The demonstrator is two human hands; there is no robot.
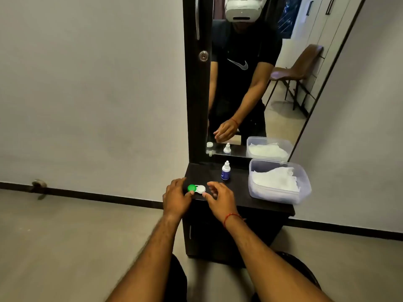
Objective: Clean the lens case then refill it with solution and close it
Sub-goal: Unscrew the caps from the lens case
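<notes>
The lens case (196, 188) lies at the front left of the dark cabinet top (239, 192), both caps on. The left hand (175, 198) touches the green cap with loosely curled fingers; the right hand (219, 198) is spread half open at the white cap, thumb touching. The solution bottle (226, 171) stands at one o'clock from the case, the plastic tub (281, 182) at three o'clock.

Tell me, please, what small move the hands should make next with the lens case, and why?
Probably unscrew one cap. Both caps, green and white, sit on the lens case, and the left hand and right hand touch it on the dark cabinet top, so cleaning cannot begin yet.
</notes>
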